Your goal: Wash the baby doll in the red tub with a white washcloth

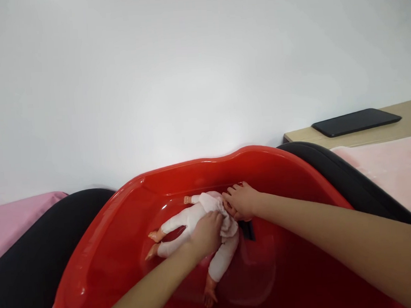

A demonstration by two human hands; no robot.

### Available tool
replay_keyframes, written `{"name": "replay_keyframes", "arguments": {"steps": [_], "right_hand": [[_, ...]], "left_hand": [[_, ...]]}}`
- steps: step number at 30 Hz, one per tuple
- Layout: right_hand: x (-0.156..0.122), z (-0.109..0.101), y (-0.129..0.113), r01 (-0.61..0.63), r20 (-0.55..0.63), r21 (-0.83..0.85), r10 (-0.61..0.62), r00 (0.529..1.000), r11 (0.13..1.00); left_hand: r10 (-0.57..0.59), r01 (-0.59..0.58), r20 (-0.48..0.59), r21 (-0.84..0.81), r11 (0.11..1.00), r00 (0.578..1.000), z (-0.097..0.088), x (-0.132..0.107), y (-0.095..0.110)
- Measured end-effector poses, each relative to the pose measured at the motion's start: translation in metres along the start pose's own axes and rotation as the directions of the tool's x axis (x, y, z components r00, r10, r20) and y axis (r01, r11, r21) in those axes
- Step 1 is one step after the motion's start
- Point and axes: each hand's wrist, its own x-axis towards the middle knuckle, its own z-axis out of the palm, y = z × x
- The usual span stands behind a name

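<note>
The baby doll (192,217) is already in the red tub (103,250), pale cloth (229,226) still bunched over it; whether left hand (207,233) or right hand (243,202) clamps anything is unclear.

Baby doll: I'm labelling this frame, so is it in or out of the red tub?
In: the baby doll lies inside the red tub, legs and torso within the rim, the left hand on it.

head cam: worn on head | looks forward and down | sits close above glossy red plastic tub (109,257), cropping near side at bottom edge | also faces plain white wall (186,80) beyond, filling upper half | single view
</note>
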Motion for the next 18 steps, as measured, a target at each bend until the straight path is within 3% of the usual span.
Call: {"name": "replay_keyframes", "arguments": {"steps": [3,5,7,9,11,14,18], "right_hand": [[0.001,0.001,0.001,0.019,0.014,0.003,-0.02,1.0,1.0],[0.001,0.004,0.002,0.025,0.011,0.009,-0.025,1.0,1.0],[0.001,0.008,0.002,0.045,-0.015,0.002,-0.045,0.999,0.999],[0.002,0.013,0.002,0.085,-0.038,-0.018,-0.086,0.996,0.996],[0.003,0.017,0.002,0.128,-0.035,-0.032,-0.129,0.991,0.991],[0.004,0.019,0.002,0.147,0.002,-0.042,-0.147,0.989,0.988],[0.004,0.017,0.002,0.135,0.041,-0.051,-0.133,0.99,0.99]], "left_hand": [[0.168,-0.175,0.09,0.079,0.981,0.982,0.009,-0.013,0.016],[0.216,-0.222,0.07,0.101,0.97,0.974,0.008,-0.015,0.02],[0.185,-0.181,-0.024,0.117,0.976,0.982,0.002,-0.014,0.016],[0.085,-0.073,-0.135,0.091,0.993,0.987,-0.004,-0.012,0.008],[0.014,-0.003,-0.17,0.064,0.998,0.985,-0.007,-0.012,0.001],[0.05,-0.043,-0.078,0.085,0.995,0.996,-0.005,-0.015,0.003],[0.225,-0.241,0.112,0.155,0.958,0.968,0.005,-0.024,0.028]]}}
